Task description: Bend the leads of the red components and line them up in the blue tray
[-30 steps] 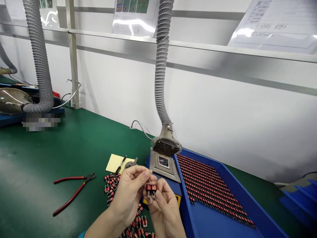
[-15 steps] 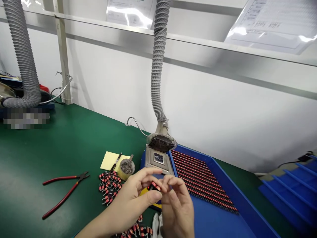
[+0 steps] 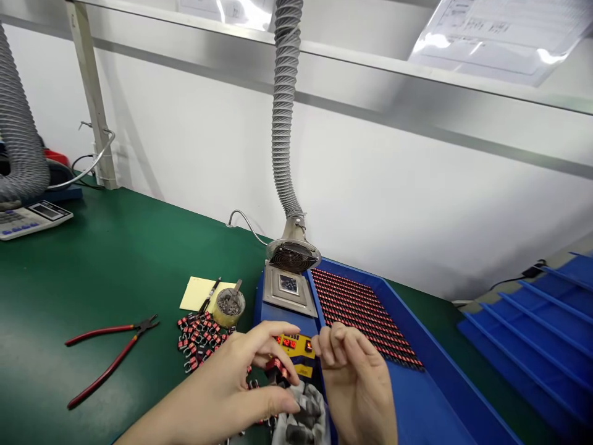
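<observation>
My left hand (image 3: 248, 380) is curved round a small red-and-black coil part (image 3: 277, 369), with its thumb and fingers around the part. Some of that part is hidden by the fingers. To its right, apart from it, my right hand (image 3: 356, 377) is raised with curled fingers and thumb drawn together; I cannot make out anything between them. Below the hands lies a crumpled grey-and-white cloth (image 3: 306, 414). Behind them is a blue-and-yellow heating unit with a lit red display (image 3: 290, 343) and a metal top plate (image 3: 296, 300). Loose coil parts (image 3: 199, 337) are heaped left of the hands.
A blue tray (image 3: 445, 395) at right holds rows of red-and-black parts (image 3: 365, 315). Red-handled pliers (image 3: 111, 364) lie left. A pot (image 3: 230, 307), pen (image 3: 210, 295) and yellow paper (image 3: 192, 293) stand behind the heap. An extraction hose (image 3: 283, 123) hangs above; blue racks (image 3: 532, 334) stand far right.
My hands have moved apart, uncovering the display between them. The coil part stays with my left hand, lower than before. The camera view has shifted, and more of the cloth shows.
</observation>
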The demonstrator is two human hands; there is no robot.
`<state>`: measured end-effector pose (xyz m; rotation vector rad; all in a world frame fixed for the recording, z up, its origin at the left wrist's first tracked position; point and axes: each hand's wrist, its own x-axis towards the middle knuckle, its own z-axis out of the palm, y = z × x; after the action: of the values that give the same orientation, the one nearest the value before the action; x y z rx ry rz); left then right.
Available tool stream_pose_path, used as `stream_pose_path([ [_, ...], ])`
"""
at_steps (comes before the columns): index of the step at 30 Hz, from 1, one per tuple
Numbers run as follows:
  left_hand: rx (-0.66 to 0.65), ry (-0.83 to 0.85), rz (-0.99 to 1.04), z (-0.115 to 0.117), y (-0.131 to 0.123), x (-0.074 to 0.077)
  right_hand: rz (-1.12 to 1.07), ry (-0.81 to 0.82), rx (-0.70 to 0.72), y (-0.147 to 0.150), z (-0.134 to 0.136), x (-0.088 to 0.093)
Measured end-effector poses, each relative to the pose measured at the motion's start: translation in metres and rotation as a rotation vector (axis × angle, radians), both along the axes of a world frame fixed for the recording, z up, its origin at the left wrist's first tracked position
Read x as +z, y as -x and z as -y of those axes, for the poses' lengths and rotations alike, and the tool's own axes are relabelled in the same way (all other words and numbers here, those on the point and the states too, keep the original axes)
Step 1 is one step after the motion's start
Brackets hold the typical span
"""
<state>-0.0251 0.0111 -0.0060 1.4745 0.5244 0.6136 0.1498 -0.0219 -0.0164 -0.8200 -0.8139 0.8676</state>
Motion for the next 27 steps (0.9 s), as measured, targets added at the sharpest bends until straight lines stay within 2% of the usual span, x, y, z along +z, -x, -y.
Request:
stream_pose_path([
  [2, 0.046, -0.009, 0.009, -0.001, 0.0, 0.0, 0.188, 0.002, 0.033, -0.001, 0.002, -0.003],
  [4, 0.084, -0.01, 0.013, -0.001, -0.001, 0.0, 0.33, 0.01, 0.132, 0.003, 0.004, -0.006],
  [8, 0.091, 0.012, 0.017, -0.001, -0.002, 0.001, 0.317, 0.032, 0.227, 0.013, 0.005, -0.008],
  [12, 0.048, 0.017, 0.069, -0.001, -0.002, 0.003, 0.3, 0.041, 0.164, 0.018, 0.003, -0.008],
  [18, 0.05, -0.018, 0.069, 0.0, -0.001, 0.007, 0.264, 0.023, 0.139, 0.021, 0.003, -0.009],
  [21, 0.038, -0.011, 0.058, 0.0, -0.001, 0.004, 0.275, 0.058, 0.099, 0.023, 0.004, -0.008],
  [27, 0.074, -0.072, 0.103, 0.0, -0.002, -0.002, 0.383, -0.006, -0.018, 0.025, 0.004, -0.011],
])
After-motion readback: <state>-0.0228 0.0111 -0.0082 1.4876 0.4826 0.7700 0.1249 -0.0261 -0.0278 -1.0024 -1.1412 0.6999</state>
